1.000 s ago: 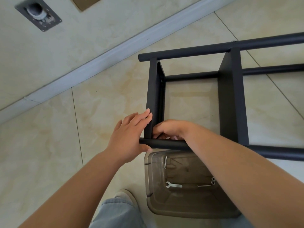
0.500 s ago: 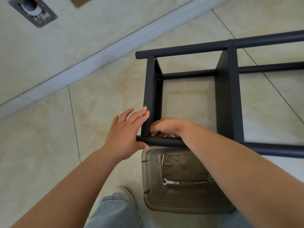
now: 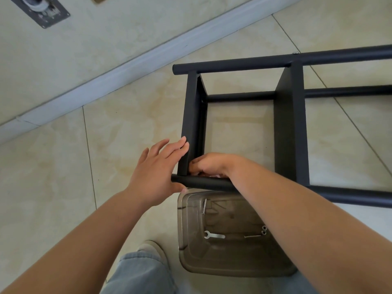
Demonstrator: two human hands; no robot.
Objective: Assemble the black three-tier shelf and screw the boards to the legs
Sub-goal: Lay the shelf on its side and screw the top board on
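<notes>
At the near corner of the black shelf (image 3: 290, 128), lying on its side on the tiles, nothing has shifted: the left hand (image 3: 157, 168) still braces the end board (image 3: 192, 124) with straight fingers while the right hand (image 3: 209, 164) stays curled against the joint with the near leg (image 3: 205, 183), likely turning a screw I cannot see.

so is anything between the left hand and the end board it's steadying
Nothing visible. The left hand lies with straight fingers flat against the outer face of the end board, its thumb by the near leg. The right hand works at the inner side of that corner.
</notes>
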